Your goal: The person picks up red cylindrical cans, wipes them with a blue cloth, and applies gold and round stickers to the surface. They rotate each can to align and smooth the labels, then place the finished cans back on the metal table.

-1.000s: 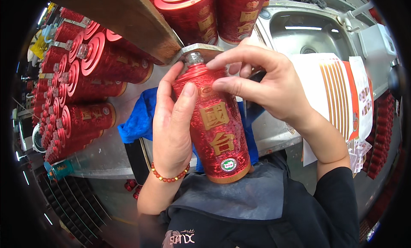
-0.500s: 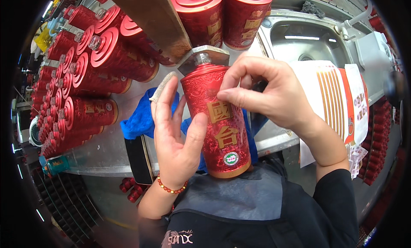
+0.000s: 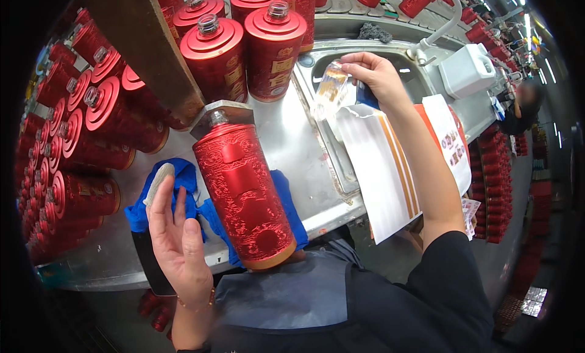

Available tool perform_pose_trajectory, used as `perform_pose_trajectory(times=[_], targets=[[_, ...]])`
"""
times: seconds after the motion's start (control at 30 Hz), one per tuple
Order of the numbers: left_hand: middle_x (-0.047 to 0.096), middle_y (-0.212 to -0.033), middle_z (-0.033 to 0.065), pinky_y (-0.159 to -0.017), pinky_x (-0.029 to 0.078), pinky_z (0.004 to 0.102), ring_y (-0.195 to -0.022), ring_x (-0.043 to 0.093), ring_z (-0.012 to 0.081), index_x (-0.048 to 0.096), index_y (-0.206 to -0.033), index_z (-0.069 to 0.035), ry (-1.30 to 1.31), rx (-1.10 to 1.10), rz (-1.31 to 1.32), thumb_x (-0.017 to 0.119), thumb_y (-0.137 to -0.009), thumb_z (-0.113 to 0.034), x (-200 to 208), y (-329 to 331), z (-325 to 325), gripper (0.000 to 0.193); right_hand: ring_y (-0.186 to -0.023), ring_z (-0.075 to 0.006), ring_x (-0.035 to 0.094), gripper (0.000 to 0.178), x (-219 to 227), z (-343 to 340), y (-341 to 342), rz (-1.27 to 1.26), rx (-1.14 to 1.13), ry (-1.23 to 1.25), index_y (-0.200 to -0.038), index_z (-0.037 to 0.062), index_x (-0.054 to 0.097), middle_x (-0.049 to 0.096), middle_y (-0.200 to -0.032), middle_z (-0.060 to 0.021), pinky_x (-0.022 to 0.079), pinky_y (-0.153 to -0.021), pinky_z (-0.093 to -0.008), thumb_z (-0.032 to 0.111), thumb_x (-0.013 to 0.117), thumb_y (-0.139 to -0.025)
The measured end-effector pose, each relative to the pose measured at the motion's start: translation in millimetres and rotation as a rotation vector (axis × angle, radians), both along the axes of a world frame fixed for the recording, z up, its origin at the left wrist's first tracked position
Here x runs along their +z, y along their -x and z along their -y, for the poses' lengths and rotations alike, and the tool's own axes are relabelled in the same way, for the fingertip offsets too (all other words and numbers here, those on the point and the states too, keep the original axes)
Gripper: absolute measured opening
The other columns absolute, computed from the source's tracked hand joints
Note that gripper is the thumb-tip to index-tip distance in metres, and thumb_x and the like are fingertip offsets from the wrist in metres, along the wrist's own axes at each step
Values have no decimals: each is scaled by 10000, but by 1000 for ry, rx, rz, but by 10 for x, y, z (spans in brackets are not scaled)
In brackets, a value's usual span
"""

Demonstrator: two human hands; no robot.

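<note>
A red embossed bottle [image 3: 245, 197] with a clear glass neck lies tilted before me, its base near my apron and its neck by a metal bracket [image 3: 225, 111]. Smooth patches without gold marks show on its upper face. My left hand [image 3: 177, 243] is open beside the bottle, fingers stretched out and apart from it; a pale cover [image 3: 159, 183] sits on one finger. Out to the right, my right hand [image 3: 379, 78] pinches a clear film [image 3: 333, 88] with gold patches, above the sink's near edge. A dark blue piece beneath that hand is too hidden to name.
Several red bottles [image 3: 277, 54] stand behind and to the left. A brown upright board [image 3: 143, 54] rises near the bracket. Blue cloth [image 3: 286, 200] lies under the bottle. White sheets with gold stripes [image 3: 390, 176] overhang the right edge. Beyond stand a tap [image 3: 448, 27] and white jug [image 3: 468, 71].
My right hand has moved from the bottle to the far right and now holds the film. The bottle's upper face no longer shows gold characters or the round sticker. The view has shifted right.
</note>
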State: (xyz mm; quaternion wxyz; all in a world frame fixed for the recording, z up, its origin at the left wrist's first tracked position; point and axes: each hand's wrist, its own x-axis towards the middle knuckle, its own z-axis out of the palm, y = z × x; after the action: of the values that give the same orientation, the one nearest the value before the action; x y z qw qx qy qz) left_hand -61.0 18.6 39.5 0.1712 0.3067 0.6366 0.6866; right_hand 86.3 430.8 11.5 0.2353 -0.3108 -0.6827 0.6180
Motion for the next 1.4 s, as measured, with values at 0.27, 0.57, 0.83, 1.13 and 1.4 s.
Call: perform_pose_trajectory(times=[0.27,0.57,0.83,1.13,1.4], targets=[[374,-1608,169,-1271,266,431,-1521,368,267,409,-1541,50,40,-15,13,551,-1015,-22,-82,-135,4,549,-744,-134,694,255,-906,-1169,-98,650,-155,-474,-983,87,825,767,-825,-51,544,-746,-311,238,848,-779],[379,-1516,159,-1162,417,398,-1411,478,255,269,-1610,38,119,-118,191,645,-1033,-133,-212,-351,-37,709,-770,-46,610,192,305,326,84,142,194,-527,-1083,17,753,720,-879,14,481,-684,-215,138,759,-934],[570,-1442,195,-1059,519,379,-1279,623,241,194,-1630,41,-18,-256,338,591,-1064,-222,-143,-279,-144,740,-760,-74,576,209,1385,1875,-190,-100,498,-425,-1008,-30,716,649,-888,-39,421,-686,-203,-32,775,-807],[402,-1556,245,-1138,434,388,-1383,521,275,237,-1608,67,-28,-163,166,554,-1084,-458,-195,-255,-131,807,-732,-6,588,292,1238,1974,240,8,465,24,-1116,-30,696,680,-916,13,429,-634,-153,25,809,-852],[313,-1641,272,-1256,225,507,-1554,274,399,620,-1309,-78,120,-212,-558,904,-804,-252,190,-195,-145,604,-732,-100,598,333,1399,2054,62,-179,647,-262,-1016,-40,681,666,-884,-65,435,-656,-218,81,856,-761]])
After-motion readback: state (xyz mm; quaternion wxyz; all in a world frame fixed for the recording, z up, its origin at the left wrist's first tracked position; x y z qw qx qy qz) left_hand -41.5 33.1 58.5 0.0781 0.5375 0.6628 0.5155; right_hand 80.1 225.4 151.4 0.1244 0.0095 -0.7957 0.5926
